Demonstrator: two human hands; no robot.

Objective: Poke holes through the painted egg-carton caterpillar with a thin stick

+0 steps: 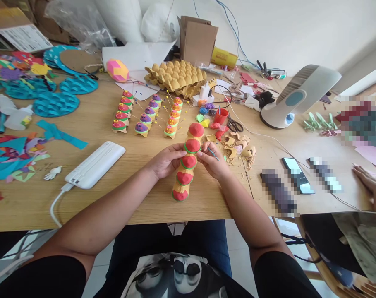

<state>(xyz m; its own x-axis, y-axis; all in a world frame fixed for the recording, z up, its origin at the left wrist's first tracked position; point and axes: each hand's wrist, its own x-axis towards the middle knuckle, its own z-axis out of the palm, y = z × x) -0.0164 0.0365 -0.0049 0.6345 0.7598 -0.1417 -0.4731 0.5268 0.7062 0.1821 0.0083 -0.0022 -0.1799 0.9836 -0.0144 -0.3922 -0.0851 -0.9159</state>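
Fingers (179,156) around red-domed, green-rimmed carton strip (188,162)

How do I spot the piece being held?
On the light wooden table, look near the front edge, between the left hand and right hand. The orange egg-carton strip of five red domes is bigger than the three small multicoloured rows behind it.

white wall (299,25), wooden table (138,198), pale tiled floor (237,236)

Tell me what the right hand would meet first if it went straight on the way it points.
The red-topped egg-carton strip: the right hand, holding a blue stick, points left at it and seems to touch it.
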